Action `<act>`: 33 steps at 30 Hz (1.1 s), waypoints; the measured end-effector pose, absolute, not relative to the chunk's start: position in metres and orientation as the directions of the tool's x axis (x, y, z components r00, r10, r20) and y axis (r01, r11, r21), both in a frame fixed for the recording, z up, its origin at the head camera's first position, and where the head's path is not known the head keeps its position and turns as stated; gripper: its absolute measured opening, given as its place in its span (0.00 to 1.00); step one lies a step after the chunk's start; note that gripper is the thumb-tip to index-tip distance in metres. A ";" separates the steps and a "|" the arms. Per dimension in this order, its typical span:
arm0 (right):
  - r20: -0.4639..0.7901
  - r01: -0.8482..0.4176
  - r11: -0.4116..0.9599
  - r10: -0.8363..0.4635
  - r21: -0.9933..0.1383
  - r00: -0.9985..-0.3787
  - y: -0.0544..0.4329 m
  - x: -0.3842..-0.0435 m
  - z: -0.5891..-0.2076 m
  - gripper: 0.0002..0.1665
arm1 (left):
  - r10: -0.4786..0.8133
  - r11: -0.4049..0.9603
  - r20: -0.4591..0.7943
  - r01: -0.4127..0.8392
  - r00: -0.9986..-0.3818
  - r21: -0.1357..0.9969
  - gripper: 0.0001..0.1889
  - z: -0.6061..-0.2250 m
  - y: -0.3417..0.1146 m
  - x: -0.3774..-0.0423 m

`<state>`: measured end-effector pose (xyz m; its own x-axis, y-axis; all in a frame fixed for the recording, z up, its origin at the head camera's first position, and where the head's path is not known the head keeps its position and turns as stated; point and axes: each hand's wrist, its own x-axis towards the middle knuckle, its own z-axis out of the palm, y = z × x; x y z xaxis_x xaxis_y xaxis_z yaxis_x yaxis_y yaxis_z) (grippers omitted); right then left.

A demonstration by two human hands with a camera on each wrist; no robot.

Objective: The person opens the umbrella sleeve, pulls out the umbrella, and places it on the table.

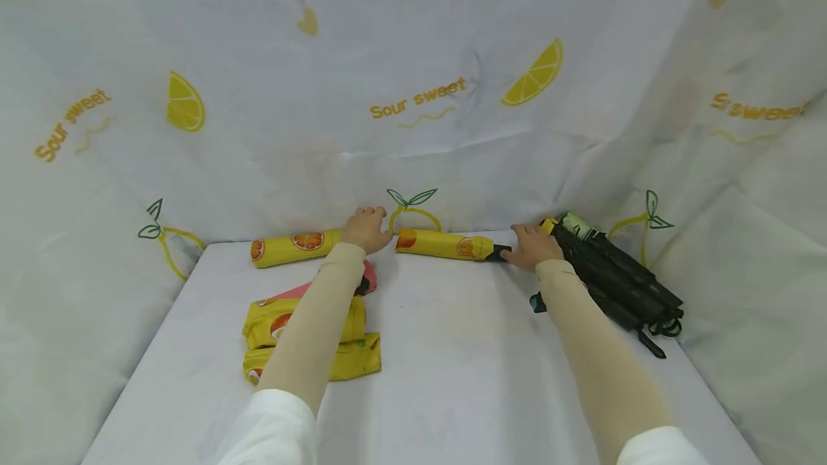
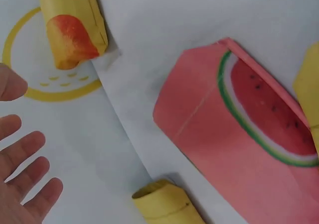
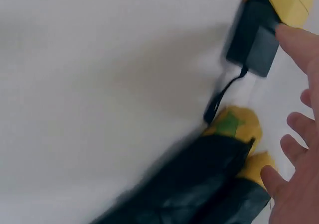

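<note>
A folded yellow umbrella with orange prints lies along the back of the table, its black handle to the right. At that handle is my right hand, thumb tip overlapping it in the right wrist view and fingers spread. My left hand is beside the umbrella's other end, fingers loosely extended with nothing in them. Left of it lies a yellow tube-shaped sleeve, its hollow end showing in the left wrist view. A pink watermelon-print sleeve lies nearby, partly hidden by my left forearm in the head view.
Folded black umbrellas lie side by side at the right, under and beyond my right forearm. More yellow sleeves lie flat at the left front. A white fabric backdrop with lemon prints rises behind the table.
</note>
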<state>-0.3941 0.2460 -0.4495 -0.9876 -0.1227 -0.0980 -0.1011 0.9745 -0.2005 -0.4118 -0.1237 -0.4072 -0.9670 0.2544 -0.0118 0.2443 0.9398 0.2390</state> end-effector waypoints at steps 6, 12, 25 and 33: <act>-0.192 -0.104 0.967 -0.151 -0.232 -0.970 0.235 -0.398 -0.462 0.47 | 0.298 0.938 -0.071 0.278 -0.952 0.209 0.32 -0.429 -0.101 -0.423; -0.251 -0.080 0.968 -0.140 -0.237 -0.958 0.224 -0.401 -0.473 0.42 | 0.332 0.934 -0.129 0.307 -0.934 0.182 0.32 -0.457 -0.085 -0.430; -0.289 -0.074 0.972 -0.139 -0.224 -0.947 0.214 -0.414 -0.486 0.35 | 0.316 0.947 -0.190 0.295 -0.930 0.128 0.31 -0.462 -0.060 -0.435; -0.220 -0.107 0.972 -0.154 -0.211 -0.963 0.212 -0.420 -0.476 0.32 | 0.310 0.951 -0.168 0.302 -0.936 0.071 0.29 -0.468 -0.054 -0.437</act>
<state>-0.4198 0.2122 -0.4762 -0.9634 -0.1537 -0.2197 -0.1068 0.9716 -0.2113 -0.4372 -0.0540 -0.4682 -0.9359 0.3099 -0.1676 0.3021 0.9506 0.0711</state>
